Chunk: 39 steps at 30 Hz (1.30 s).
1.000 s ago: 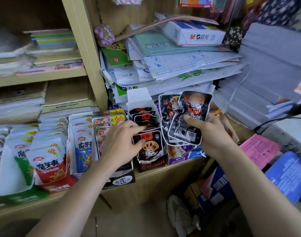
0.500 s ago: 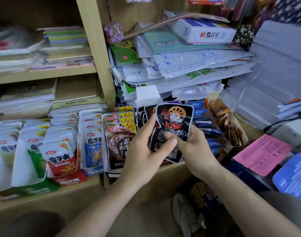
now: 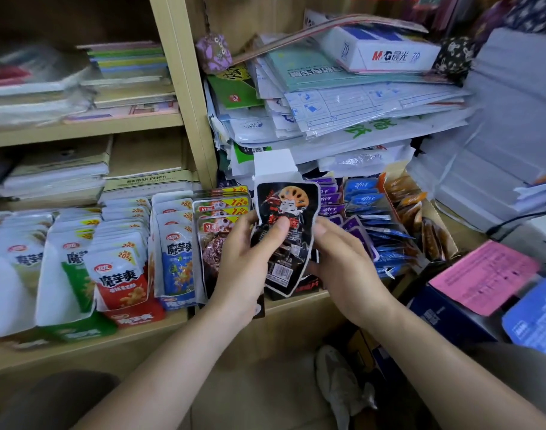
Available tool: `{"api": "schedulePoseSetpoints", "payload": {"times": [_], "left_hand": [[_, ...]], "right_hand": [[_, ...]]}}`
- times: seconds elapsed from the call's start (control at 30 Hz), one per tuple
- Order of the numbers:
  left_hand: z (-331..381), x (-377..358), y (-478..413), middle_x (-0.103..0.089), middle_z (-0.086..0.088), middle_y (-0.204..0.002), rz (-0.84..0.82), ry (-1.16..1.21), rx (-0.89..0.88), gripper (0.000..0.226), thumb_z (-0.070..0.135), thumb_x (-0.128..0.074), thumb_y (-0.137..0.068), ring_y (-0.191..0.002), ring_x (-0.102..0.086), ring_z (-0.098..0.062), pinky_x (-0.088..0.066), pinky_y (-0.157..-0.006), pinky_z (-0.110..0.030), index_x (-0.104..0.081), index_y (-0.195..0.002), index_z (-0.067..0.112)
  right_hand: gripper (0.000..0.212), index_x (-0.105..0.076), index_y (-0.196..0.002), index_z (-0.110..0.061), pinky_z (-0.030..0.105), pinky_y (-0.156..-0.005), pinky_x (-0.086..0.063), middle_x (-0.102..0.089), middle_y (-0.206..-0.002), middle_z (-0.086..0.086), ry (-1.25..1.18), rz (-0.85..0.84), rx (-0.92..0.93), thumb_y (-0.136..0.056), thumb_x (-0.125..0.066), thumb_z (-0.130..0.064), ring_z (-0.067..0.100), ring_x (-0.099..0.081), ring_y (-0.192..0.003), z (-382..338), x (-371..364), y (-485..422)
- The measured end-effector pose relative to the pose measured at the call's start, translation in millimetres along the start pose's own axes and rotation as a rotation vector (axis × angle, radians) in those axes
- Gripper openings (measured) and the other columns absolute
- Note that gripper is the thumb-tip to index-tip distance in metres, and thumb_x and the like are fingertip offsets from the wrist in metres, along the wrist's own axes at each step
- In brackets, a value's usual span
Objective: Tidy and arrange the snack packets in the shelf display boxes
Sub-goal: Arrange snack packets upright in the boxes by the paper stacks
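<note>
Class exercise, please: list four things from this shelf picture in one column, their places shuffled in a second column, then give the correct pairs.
Things
1 black packets
2 white M&G box
3 pink sheet
4 red-and-white packet

Places
A on top of the paper stack
B lying on the dark blue box
C held by left hand and right hand
D at the front of the red display box

Pairs: 1-C, 2-A, 3-B, 4-D

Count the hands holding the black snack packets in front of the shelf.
2. The left hand grips the glossy black snack packets from the left, thumb across the front; the right hand holds their right edge.
</note>
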<state>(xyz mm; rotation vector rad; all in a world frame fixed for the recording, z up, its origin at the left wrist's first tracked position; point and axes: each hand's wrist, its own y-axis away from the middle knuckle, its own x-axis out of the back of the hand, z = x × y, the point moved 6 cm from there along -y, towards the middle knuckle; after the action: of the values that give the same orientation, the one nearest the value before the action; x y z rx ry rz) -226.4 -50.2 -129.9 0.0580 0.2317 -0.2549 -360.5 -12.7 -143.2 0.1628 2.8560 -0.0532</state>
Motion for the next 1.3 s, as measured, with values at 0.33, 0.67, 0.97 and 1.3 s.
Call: {"api": "schedulePoseSetpoints", "payload": {"times": [0.33,0.67,0.97,1.3], "left_hand": [[-15,2,-5,-0.073,-0.009,-0.121,-0.039,0.266,0.288,0.039,0.025,-0.069,-0.092,-0.112,-0.070,-0.029,-0.049,-0.104,-0.055,-0.065,-0.129,0.015],[-3,35,-9,-0.076,0.005,-0.111,0.172,0.045,0.082,0.026,0.028,-0.072,-0.093,-0.102,-0.073,-0.014,-0.059,-0.085,-0.040,-0.067,-0.118,0.024],[-1,56,-23,-0.072,-0.006,-0.123,0.180,0.202,0.114,0.034,0.032,-0.049,-0.104,-0.117,-0.067,-0.026,-0.053,-0.096,-0.049,-0.062,-0.131,0.016],[-2,67,-24,-0.072,-0.006,-0.124,0.209,0.300,0.142,0.035,0.033,-0.048,-0.105,-0.117,-0.068,-0.024,-0.054,-0.095,-0.045,-0.061,-0.132,0.016]], "right_hand": [[0.061,-0.057,-0.136,-0.015,0.047,-0.084,-0.060,-0.076,-0.098,0.006,0.332,0.212,0.010,-0.081,-0.080,-0.026,0.023,-0.074,-0.092,-5,32,-13],[0.020,-0.066,-0.111,-0.001,0.042,-0.082,-0.060,-0.076,-0.104,0.010,0.071,0.241,0.031,-0.091,-0.066,0.002,0.027,-0.074,-0.098,-19,46,-9],[0.034,-0.065,-0.118,-0.010,0.033,-0.086,-0.059,-0.076,-0.108,0.001,0.450,0.053,0.213,-0.087,-0.072,0.003,0.016,-0.072,-0.103,-22,39,-22],[0.053,-0.064,-0.120,-0.029,0.007,-0.064,-0.037,-0.055,-0.096,-0.018,1.188,0.098,0.314,-0.074,-0.088,-0.026,0.003,-0.054,-0.078,-5,34,-24]]}}
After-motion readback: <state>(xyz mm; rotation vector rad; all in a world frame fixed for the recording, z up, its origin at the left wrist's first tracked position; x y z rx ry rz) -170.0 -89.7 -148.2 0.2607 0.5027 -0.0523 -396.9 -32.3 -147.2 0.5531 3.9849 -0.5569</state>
